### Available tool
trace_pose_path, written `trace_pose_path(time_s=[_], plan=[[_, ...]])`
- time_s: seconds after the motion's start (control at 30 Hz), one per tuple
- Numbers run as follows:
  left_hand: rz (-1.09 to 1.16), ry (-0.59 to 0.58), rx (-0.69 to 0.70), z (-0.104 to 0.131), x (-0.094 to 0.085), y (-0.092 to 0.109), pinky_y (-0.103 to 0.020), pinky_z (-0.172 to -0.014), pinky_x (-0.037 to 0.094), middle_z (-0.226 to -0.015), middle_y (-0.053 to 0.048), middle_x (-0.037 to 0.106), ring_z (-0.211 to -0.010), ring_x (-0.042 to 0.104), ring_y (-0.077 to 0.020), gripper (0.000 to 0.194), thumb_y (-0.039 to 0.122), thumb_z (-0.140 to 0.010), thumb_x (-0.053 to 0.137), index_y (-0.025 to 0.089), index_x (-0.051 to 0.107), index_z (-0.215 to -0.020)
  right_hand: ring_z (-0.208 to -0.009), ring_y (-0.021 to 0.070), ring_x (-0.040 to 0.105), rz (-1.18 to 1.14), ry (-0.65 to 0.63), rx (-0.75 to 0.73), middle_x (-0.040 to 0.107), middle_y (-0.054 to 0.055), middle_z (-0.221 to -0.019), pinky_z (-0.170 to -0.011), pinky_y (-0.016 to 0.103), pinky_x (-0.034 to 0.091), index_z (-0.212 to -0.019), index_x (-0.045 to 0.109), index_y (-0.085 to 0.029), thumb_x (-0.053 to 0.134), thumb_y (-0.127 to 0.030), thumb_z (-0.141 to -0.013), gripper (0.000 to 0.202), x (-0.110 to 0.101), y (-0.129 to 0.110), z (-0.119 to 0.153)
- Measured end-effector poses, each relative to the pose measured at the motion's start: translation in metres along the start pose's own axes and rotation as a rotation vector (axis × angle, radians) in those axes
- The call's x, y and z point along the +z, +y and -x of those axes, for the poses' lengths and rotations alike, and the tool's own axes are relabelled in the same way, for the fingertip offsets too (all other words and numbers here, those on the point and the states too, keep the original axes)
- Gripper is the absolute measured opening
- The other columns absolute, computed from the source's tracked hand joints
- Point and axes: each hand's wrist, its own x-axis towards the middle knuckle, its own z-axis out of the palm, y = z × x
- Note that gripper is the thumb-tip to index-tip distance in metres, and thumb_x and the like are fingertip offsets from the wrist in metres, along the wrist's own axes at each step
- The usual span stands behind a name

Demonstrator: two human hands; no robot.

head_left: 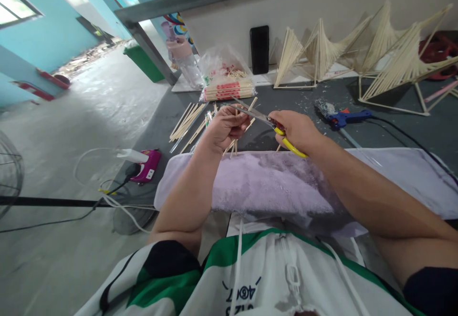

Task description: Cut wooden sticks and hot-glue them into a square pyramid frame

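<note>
My left hand (231,126) is closed in a pinch around a thin wooden stick (253,103), whose upper end pokes out past the fingers. In my right hand (295,127) is a pair of scissors (291,147) with yellow handles. Their parted blades reach left to the stick, close to my left fingertips; whether they touch it I cannot tell. Loose sticks (188,121) lie on the dark table to the left of my left hand, and a few more show beneath it. A lilac towel (265,182) covers the table's near edge, below both hands.
Behind my hands sit bagged sticks (229,89), a pink-lidded bottle (184,58) and a leaning black phone (259,49). Stick structures (322,51) stand at the back right. A blue glue gun (348,118) with a cord lies right; a magenta power adapter (148,165) is at the left edge.
</note>
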Motion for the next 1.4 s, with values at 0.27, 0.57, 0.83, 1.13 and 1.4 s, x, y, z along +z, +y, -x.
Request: trace_pose_path(time_s=[0.27,0.57,0.83,1.13,1.4], plan=[[-0.001,0.063,0.005,0.001,0.007,0.003,-0.013,-0.039,0.016,-0.059,0.005,0.056,-0.038,0.028,0.0006,0.035,0.027,-0.078,0.088,0.016,0.055,-0.070,-0.075,0.0194,0.058,-0.029,-0.005,0.071,0.072,0.003,-0.093,-0.066,0.029,0.030,-0.116,0.068,-0.023,0.064,-0.012,-0.075,0.042,0.004,-0.001,-0.004],[0.002,0.166,0.090,0.000,0.012,0.000,-0.013,-0.040,0.016,-0.058,0.005,0.054,-0.040,0.030,0.0001,0.029,0.020,-0.076,0.085,0.016,0.057,-0.070,-0.082,0.0203,0.061,0.002,-0.017,0.089,0.074,0.003,-0.098,-0.064,0.030,0.028,-0.117,0.067,-0.024,0.067,-0.013,-0.077,0.041,0.001,-0.002,-0.004],[0.019,0.122,0.022,0.002,0.008,0.002,-0.016,-0.040,0.016,-0.057,0.006,0.051,-0.038,0.026,-0.0001,0.030,0.023,-0.074,0.086,0.018,0.056,-0.073,-0.101,0.0247,0.065,0.031,0.037,0.019,0.075,0.006,-0.110,-0.067,0.031,0.029,-0.115,0.064,-0.026,0.064,-0.011,-0.079,0.038,0.005,0.000,-0.001],[0.017,0.067,-0.016,0.001,0.004,0.001,-0.015,-0.038,0.015,-0.058,0.006,0.051,-0.037,0.024,0.0011,0.034,0.023,-0.078,0.082,0.018,0.051,-0.069,-0.079,0.0214,0.061,0.041,-0.027,0.064,0.074,0.003,-0.093,-0.064,0.031,0.027,-0.112,0.067,-0.026,0.066,-0.015,-0.076,0.038,-0.002,-0.005,-0.003],[-0.003,0.209,0.041,0.000,0.012,0.001,-0.014,-0.039,0.016,-0.060,0.006,0.057,-0.038,0.030,0.0012,0.034,0.022,-0.081,0.086,0.018,0.053,-0.074,-0.075,0.0191,0.058,0.010,-0.014,0.091,0.074,0.002,-0.095,-0.064,0.030,0.028,-0.115,0.067,-0.025,0.067,-0.014,-0.077,0.040,0.003,-0.003,-0.004]])
